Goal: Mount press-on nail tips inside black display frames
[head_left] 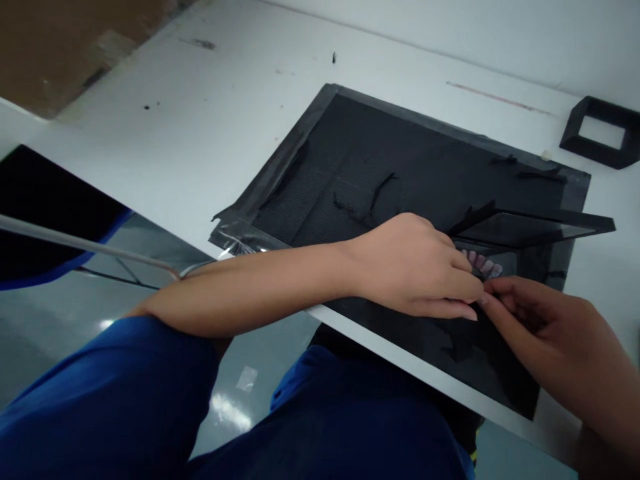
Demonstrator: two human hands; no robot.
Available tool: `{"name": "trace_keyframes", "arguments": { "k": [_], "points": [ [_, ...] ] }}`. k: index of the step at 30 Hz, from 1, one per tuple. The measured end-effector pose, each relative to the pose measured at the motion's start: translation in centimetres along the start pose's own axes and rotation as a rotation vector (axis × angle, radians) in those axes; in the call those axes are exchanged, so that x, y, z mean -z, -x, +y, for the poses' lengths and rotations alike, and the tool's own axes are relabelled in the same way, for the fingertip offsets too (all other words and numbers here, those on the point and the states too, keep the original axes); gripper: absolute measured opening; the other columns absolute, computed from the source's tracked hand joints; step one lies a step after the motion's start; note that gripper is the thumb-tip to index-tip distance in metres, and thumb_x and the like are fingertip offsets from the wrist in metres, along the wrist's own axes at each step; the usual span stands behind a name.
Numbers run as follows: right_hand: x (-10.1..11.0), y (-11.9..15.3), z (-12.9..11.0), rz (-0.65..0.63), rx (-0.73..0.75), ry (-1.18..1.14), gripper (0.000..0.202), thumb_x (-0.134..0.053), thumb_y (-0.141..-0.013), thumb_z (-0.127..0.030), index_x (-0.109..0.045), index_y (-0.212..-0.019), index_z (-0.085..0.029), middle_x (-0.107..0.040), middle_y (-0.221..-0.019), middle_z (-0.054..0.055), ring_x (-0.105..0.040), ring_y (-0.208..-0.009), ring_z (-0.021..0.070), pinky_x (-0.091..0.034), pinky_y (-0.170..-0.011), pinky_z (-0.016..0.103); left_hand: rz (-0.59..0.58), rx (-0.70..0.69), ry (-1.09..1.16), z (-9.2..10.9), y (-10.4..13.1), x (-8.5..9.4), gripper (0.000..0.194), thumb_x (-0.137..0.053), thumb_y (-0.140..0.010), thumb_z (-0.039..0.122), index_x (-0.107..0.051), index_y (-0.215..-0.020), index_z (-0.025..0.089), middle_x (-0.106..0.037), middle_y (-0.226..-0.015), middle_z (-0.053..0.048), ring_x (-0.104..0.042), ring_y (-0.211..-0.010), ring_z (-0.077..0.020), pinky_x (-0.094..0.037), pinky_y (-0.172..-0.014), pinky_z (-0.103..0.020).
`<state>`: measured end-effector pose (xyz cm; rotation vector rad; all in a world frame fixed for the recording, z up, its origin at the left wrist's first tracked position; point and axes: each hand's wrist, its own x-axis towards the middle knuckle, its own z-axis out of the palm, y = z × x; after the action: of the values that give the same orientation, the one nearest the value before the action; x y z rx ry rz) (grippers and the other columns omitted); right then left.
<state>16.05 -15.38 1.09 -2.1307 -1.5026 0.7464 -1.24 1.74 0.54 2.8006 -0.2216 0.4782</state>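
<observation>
My left hand (pixel 420 267) reaches across a black mat (pixel 410 143), its fingers bent together and the fingertips partly hidden. My right hand (pixel 555 333) comes from the right with thumb and forefinger pinched. The fingertips of both hands meet above the mat; whatever lies between them is too small or hidden to make out. Just behind them a flat black-framed panel (pixel 540 227) with a glossy grey face stands tilted over the mat. A glossy dark surface below the panel mirrors some fingers.
Thin black scraps (pixel 377 190) lie on the mat, whose edges are taped to the white table (pixel 240 107). A hollow black rectangular frame (pixel 573 127) sits at the far right. Brown cardboard (pixel 75 47) occupies the upper left. A dark blue-edged chair (pixel 55 213) stands left of the table.
</observation>
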Motion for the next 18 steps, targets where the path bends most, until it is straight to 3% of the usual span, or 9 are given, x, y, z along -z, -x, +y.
{"name": "trace_keyframes", "arguments": {
  "k": [6,13,18],
  "points": [
    [-0.59,0.20,0.01,0.148,0.024,0.131,0.035,-0.059,-0.088,-0.060,-0.070,-0.086,-0.027,-0.044,-0.048,-0.006,-0.043,-0.037,0.0088,-0.031,-0.037,0.021,-0.104,0.083,0.105,-0.31,0.02,-0.20,0.022,-0.059,-0.096,0.044,-0.076,-0.096,0.030,-0.078,-0.091,0.007,-0.069,-0.076,-0.0100,-0.030,-0.054,-0.029],
    [-0.30,0.66,0.80,0.079,0.086,0.120,0.033,-0.065,-0.087,-0.058,-0.072,-0.086,-0.026,-0.041,-0.050,-0.007,-0.042,-0.040,0.0077,-0.033,-0.039,0.020,-0.144,0.073,0.122,-0.47,0.00,0.11,0.020,-0.059,-0.096,0.039,-0.078,-0.091,0.033,-0.078,-0.089,0.007,-0.069,-0.076,-0.0090,-0.029,-0.055,-0.029],
    [-0.66,0.46,0.56,0.142,0.166,0.163,0.028,-0.061,-0.091,-0.051,-0.073,-0.087,-0.026,-0.037,-0.049,-0.007,-0.039,-0.038,0.0078,-0.030,-0.039,0.021,-0.173,0.247,0.179,-0.08,-0.27,0.10,0.016,-0.065,-0.092,0.044,-0.077,-0.096,0.034,-0.079,-0.093,0.008,-0.072,-0.082,-0.0097,-0.030,-0.054,-0.026]
  ]
}}
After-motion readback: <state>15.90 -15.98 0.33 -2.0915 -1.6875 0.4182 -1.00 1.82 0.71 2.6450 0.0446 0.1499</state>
